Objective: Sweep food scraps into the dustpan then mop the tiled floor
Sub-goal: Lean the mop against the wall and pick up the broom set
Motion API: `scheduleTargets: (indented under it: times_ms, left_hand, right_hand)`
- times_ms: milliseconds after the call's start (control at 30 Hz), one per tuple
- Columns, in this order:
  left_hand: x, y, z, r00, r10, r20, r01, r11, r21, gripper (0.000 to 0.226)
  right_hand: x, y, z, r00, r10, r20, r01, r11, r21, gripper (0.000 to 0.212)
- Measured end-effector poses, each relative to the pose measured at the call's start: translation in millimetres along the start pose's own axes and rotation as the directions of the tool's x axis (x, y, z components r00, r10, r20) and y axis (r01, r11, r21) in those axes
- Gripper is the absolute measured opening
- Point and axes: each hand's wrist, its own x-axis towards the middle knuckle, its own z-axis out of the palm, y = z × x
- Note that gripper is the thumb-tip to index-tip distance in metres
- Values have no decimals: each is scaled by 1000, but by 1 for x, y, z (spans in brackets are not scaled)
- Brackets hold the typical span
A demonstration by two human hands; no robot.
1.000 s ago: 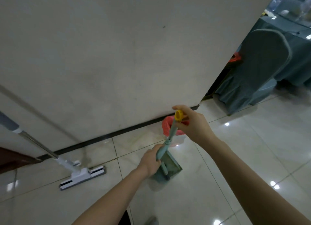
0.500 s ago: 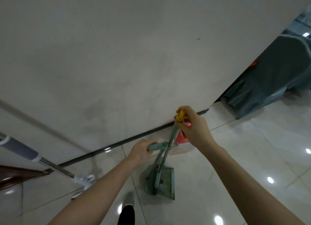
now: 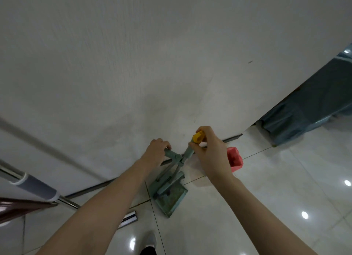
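Two hands worked the green tools by the wall (image 3: 133, 54). My left hand (image 3: 155, 151) had its grip clenched around the dustpan's handle (image 3: 172, 155), tilting it back so the dustpan (image 3: 171, 198) sat flat on the tiled floor (image 3: 266, 197), mouth toward me. My right hand (image 3: 211, 153) had its grip closed on the broom handle (image 3: 188, 152) just below its yellow cap (image 3: 198, 137), presumably to steer the bristles. I saw no scraps. Beside me the mop (image 3: 36, 188) leaned against the wall, waiting.
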Motion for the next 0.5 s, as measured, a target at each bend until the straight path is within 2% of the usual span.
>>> scheduleTargets:
  times_ms: [100, 233, 300, 367, 433, 500]
  left_hand:
    - [1, -1, -4, 989, -3, -150, -8, 997, -71, 20]
    - [-18, 3, 4, 963, -70, -260, 60, 997, -46, 40]
    - [-26, 5, 8, 959, -214, -184, 206, 976, -64, 53]
    - [-27, 9, 11, 943, -331, -29, 325, 936, -139, 65]
    - [-23, 14, 15, 953, -298, 46, 302, 936, -180, 71]
    - [-17, 18, 16, 963, -264, 55, 270, 940, -209, 72]
  right_hand:
    - [8, -6, 14, 1000, -20, -22, 21, 1000, 0, 24]
    - [21, -12, 20, 999, -17, -31, 17, 1000, 6, 25]
    - [26, -15, 21, 999, -29, -28, 29, 1000, 4, 26]
    - [32, -16, 22, 999, -32, -34, 32, 999, 1, 27]
    - [38, -18, 23, 999, -13, -38, 13, 1000, 1, 28]
    - [42, -16, 24, 998, 2, -58, -2, 1000, 2, 29]
